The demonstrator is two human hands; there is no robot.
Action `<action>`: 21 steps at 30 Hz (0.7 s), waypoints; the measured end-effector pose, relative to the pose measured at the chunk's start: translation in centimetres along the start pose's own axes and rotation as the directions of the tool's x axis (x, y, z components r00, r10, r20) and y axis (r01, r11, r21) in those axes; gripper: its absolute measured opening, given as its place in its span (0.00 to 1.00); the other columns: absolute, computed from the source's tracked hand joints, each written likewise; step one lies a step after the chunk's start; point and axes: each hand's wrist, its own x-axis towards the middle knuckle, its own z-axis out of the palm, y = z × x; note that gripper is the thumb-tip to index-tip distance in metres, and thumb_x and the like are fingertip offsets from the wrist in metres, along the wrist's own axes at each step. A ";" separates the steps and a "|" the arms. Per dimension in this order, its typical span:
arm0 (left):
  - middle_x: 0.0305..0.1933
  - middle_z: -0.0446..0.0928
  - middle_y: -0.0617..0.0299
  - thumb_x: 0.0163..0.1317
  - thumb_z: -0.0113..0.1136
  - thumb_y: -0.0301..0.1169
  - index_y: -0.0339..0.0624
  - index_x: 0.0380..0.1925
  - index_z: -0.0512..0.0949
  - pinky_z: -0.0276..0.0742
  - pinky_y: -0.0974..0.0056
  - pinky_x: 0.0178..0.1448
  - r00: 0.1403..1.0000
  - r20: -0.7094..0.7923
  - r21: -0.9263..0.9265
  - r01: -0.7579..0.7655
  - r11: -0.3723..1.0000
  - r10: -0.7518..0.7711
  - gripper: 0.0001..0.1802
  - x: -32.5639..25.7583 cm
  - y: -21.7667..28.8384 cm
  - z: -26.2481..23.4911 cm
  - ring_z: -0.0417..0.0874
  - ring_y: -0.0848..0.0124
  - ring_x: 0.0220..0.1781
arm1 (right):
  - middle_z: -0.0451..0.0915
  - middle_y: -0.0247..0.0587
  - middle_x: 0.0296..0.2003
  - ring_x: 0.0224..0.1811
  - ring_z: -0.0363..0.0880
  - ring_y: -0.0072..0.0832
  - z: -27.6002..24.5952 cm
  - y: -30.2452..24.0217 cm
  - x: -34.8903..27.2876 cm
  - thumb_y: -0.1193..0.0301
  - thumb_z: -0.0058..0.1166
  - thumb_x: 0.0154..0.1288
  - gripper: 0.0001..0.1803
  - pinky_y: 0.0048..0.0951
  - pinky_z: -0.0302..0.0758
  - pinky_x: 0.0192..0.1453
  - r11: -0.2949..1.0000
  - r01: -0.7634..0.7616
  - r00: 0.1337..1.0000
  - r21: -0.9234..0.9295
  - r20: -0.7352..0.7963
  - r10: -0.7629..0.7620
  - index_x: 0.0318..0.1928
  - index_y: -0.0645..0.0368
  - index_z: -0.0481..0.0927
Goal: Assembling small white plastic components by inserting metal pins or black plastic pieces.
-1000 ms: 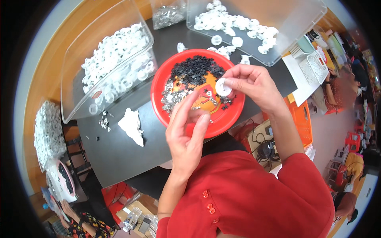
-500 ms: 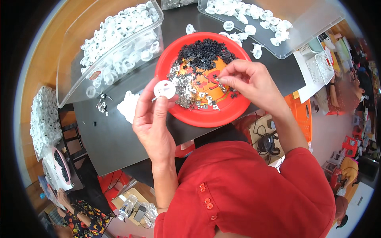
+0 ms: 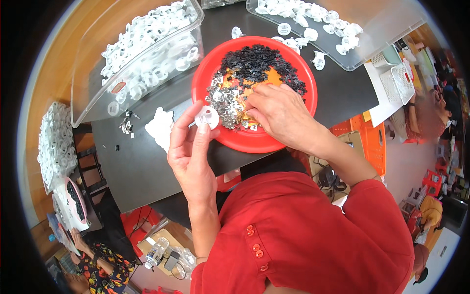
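Note:
Pinched between the thumb and fingers of my left hand [image 3: 193, 152] is a round white plastic part [image 3: 207, 117] with a slot in its face. It is held by the left rim of a red plastic basin [image 3: 254, 146]. My right hand [image 3: 281, 110] reaches down into the basin, its fingers bent at the small silver metal pieces [image 3: 227, 105]; the fingertips are partly hidden, so what they grip cannot be made out. Many small black pieces [image 3: 257, 61] are heaped at the basin's far side, over its orange patterned bottom.
A clear bin [image 3: 196, 27] full of white parts stands at the far left, a clear tray [image 3: 352, 61] with more at the far right. Loose white parts [image 3: 319, 61] and a white crumpled piece [image 3: 160, 128] lie on the dark table [image 3: 142, 181]. Another person [image 3: 105, 264] sits lower left.
My right hand has moved left and down, from above the basin's right side to the silver pieces. My left hand still holds the white part, its slotted face turned slightly.

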 end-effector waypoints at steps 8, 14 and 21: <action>0.43 0.72 0.64 0.62 0.56 0.22 0.34 0.42 0.77 0.72 0.73 0.46 0.972 0.213 0.209 -0.141 0.968 0.095 0.08 -0.6 -0.9 0.8 0.75 0.79 0.41 | 0.78 0.34 0.35 0.33 0.74 0.18 -2.3 -0.3 0.2 0.75 0.56 0.61 0.05 0.20 0.68 0.36 0.748 -0.257 0.966 0.612 0.141 0.216 0.37 0.63 0.80; 0.37 0.75 0.64 0.64 0.56 0.25 0.35 0.41 0.77 0.73 0.73 0.45 0.955 0.241 -0.089 0.198 0.976 -0.172 0.08 -0.7 -0.5 2.2 0.76 0.78 0.38 | 0.73 0.37 0.38 0.41 0.73 0.21 -1.8 -0.1 0.1 0.79 0.57 0.59 0.04 0.22 0.70 0.43 0.528 -0.079 0.992 0.846 0.016 0.122 0.37 0.63 0.81; 0.35 0.78 0.62 0.64 0.57 0.29 0.40 0.39 0.74 0.74 0.71 0.40 0.920 0.314 -0.276 0.324 0.905 -0.233 0.06 -0.7 -1.1 1.9 0.77 0.76 0.33 | 0.75 0.35 0.36 0.34 0.74 0.18 -1.2 -0.4 -0.2 0.77 0.58 0.59 0.05 0.19 0.70 0.37 0.628 0.085 0.988 0.774 -0.147 0.048 0.37 0.62 0.81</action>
